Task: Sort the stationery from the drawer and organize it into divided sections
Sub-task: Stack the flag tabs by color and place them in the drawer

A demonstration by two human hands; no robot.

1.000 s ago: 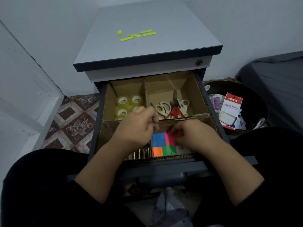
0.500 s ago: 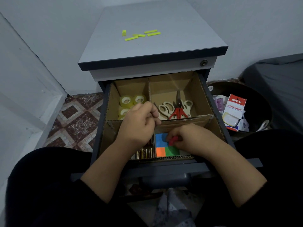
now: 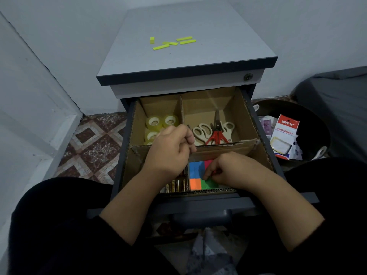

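Right hand (image 3: 228,171) pinches a small red item over the sticky notes (image 3: 198,175), front-right drawer (image 3: 264,147) section. Left hand (image 3: 170,149) curled, contents hidden. Behind: tape rolls (image 3: 156,126), scissors (image 3: 214,132) sorted. Mostly done, judging by the filled sections.

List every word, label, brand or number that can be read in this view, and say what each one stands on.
"DIY": white letters on the red top of the stationery packet lying in the dark bin.
"STATIONERY": red letters on the white band of the same packet.
Purple-printed package beside the packet: print too small and blurred to read.
Gold batteries in the drawer: any markings unreadable.
No other text is visible.
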